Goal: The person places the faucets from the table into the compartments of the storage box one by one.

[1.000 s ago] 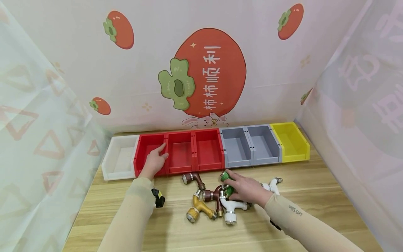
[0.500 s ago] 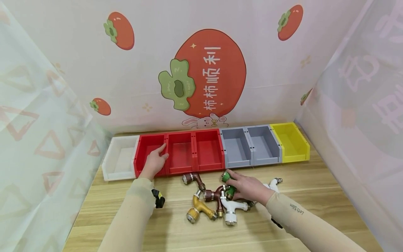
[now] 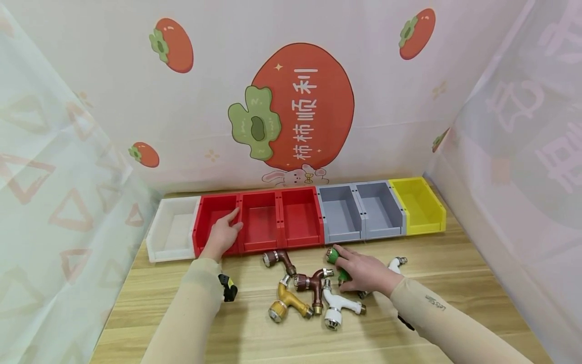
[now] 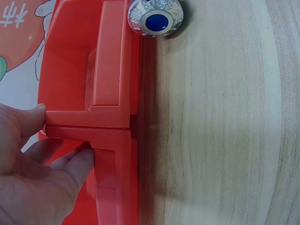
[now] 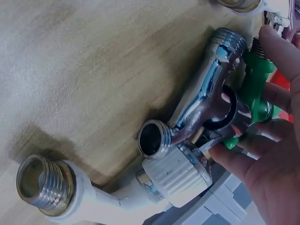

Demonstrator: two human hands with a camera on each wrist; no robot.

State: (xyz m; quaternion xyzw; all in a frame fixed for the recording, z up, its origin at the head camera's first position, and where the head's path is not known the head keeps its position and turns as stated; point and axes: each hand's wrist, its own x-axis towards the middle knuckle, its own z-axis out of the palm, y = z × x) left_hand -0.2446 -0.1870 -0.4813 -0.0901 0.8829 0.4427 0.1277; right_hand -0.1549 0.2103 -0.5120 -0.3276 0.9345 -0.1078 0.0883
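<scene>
My left hand (image 3: pixel 224 233) is at the leftmost red bin (image 3: pixel 210 212). Thumb and fingers pinch the wall it shares with the neighbouring red bin (image 4: pixel 70 79). My right hand (image 3: pixel 364 270) grips a green faucet (image 3: pixel 333 255), partly hidden by the fingers. In the right wrist view, the green faucet (image 5: pixel 257 79) lies between thumb and fingers. A chrome faucet (image 5: pixel 206 89) sits close to those fingers, beside a white faucet (image 5: pixel 176 176). Left of the hand on the table are a white faucet (image 3: pixel 338 303), a gold faucet (image 3: pixel 288 301) and two brown faucets (image 3: pixel 313 283).
Along the back wall runs a row of bins: a white bin (image 3: pixel 173 230), three red ones, two grey bins (image 3: pixel 341 217) and a yellow bin (image 3: pixel 420 207). Another white faucet (image 3: pixel 396 264) shows behind the right hand. Everything stands on a wooden table (image 3: pixel 273 346).
My right hand has shifted slightly right with the green faucet, away from the brown one. The front white faucet has turned and slid a little right. My left hand stays put.
</scene>
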